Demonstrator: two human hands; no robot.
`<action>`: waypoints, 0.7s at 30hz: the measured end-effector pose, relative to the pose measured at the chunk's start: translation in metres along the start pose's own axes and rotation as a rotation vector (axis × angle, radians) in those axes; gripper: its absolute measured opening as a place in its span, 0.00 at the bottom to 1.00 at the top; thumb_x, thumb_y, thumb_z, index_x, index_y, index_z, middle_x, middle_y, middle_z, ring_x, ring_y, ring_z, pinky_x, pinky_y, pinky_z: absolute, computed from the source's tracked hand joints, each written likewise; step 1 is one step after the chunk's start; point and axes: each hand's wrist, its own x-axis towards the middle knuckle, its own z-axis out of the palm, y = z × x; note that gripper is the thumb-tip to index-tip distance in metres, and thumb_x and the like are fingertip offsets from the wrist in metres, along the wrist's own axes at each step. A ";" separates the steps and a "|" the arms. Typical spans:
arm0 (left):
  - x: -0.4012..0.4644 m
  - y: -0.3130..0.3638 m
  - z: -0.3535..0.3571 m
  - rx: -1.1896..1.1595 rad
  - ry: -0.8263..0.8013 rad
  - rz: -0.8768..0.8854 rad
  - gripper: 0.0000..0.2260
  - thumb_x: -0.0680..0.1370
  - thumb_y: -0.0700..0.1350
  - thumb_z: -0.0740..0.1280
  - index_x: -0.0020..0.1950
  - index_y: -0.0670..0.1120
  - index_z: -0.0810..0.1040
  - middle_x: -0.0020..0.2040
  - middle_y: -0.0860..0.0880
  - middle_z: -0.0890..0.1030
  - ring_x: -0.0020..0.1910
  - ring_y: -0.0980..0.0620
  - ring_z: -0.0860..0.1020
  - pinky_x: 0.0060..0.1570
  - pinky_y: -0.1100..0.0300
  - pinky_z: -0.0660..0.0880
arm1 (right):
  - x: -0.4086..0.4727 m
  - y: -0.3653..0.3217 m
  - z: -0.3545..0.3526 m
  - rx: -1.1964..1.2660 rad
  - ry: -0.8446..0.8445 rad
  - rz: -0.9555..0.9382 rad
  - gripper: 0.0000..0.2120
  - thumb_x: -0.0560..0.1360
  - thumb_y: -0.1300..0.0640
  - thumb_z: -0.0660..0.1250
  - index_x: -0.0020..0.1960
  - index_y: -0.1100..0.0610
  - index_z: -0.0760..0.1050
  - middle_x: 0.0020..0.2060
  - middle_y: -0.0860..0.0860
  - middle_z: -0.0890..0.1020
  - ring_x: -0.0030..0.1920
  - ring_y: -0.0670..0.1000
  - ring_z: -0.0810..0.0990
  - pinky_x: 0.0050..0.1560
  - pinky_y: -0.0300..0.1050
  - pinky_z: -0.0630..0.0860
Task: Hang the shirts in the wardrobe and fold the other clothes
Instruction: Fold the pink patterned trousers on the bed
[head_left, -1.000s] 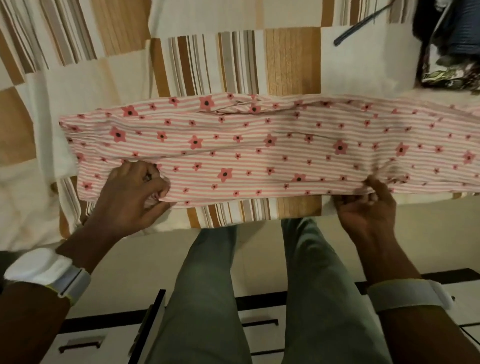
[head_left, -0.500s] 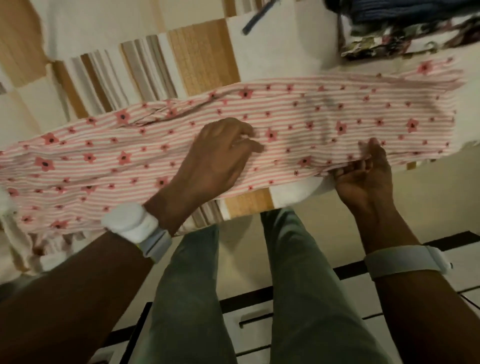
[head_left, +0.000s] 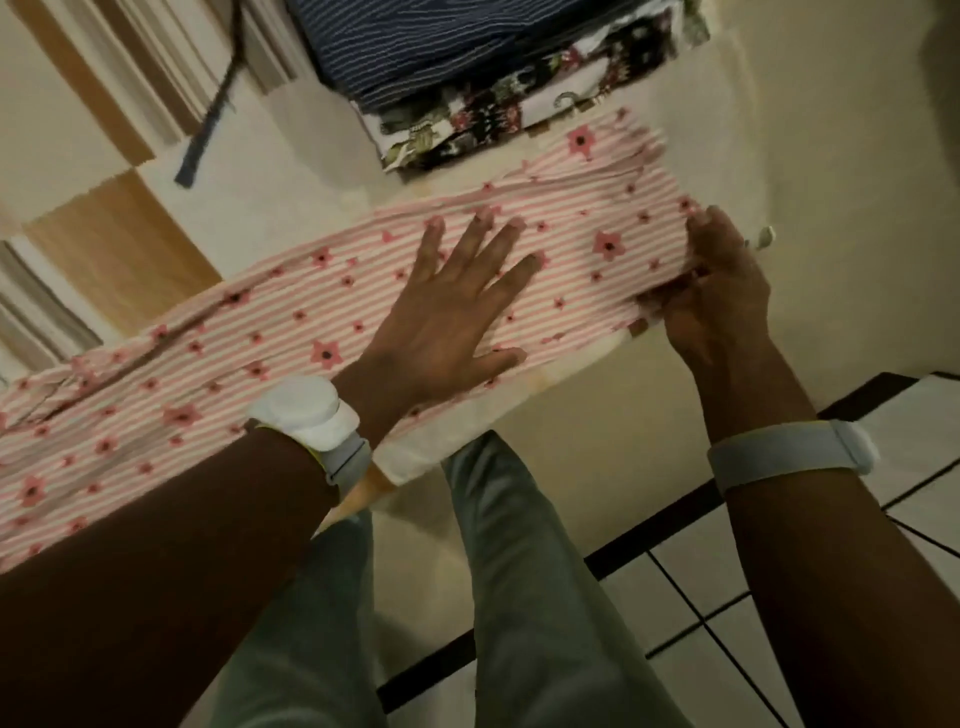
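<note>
Where a second ago the left hand (head_left: 457, 317) gripped the near edge of the garment (head_left: 291, 332) far out to the left, it now lies flat in the middle of the cloth, fingers (head_left: 480, 236) spread and straight, pressing it down onto the bed (head_left: 291, 135). It has travelled rightward along the fabric, by way of a loosely curled touch half a second back. The right hand (head_left: 711, 291) has kept to the near edge throughout, but it now sits at the very right end of the garment, its fingers curled round a gathered bunch of the striped, flowered cloth.

The garment itself still lies stretched lengthwise along the near edge of the bed, its left part running off past the left forearm. Beyond its right end sits a pile of other clothes (head_left: 467, 78), a dark striped piece on top of a patterned one, just beside but not clearly touching it.

Judging from this, the flat hand marks a fold line and holds the cloth still, while the gripping hand looks ready to carry the end over it. Folding of this piece seems only at its first crease.
</note>
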 end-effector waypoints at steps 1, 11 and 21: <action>0.006 0.004 -0.001 -0.013 -0.008 0.002 0.39 0.81 0.70 0.55 0.86 0.50 0.48 0.85 0.44 0.46 0.84 0.40 0.42 0.78 0.32 0.40 | 0.006 -0.007 -0.004 -0.035 0.053 -0.063 0.12 0.74 0.67 0.73 0.57 0.62 0.79 0.49 0.57 0.86 0.47 0.55 0.86 0.45 0.49 0.82; 0.082 0.041 -0.002 -0.093 0.026 0.030 0.26 0.88 0.56 0.47 0.85 0.49 0.55 0.85 0.47 0.55 0.84 0.42 0.48 0.79 0.33 0.44 | 0.009 -0.020 -0.017 -0.747 0.257 -0.457 0.10 0.71 0.43 0.73 0.41 0.50 0.82 0.37 0.54 0.85 0.39 0.58 0.85 0.46 0.60 0.83; 0.098 0.047 -0.003 -0.393 0.090 -0.004 0.31 0.86 0.55 0.56 0.84 0.41 0.53 0.84 0.45 0.57 0.84 0.45 0.49 0.80 0.37 0.44 | -0.002 -0.012 -0.022 -1.028 0.290 -0.494 0.06 0.76 0.49 0.72 0.43 0.50 0.82 0.36 0.42 0.81 0.39 0.43 0.80 0.41 0.25 0.69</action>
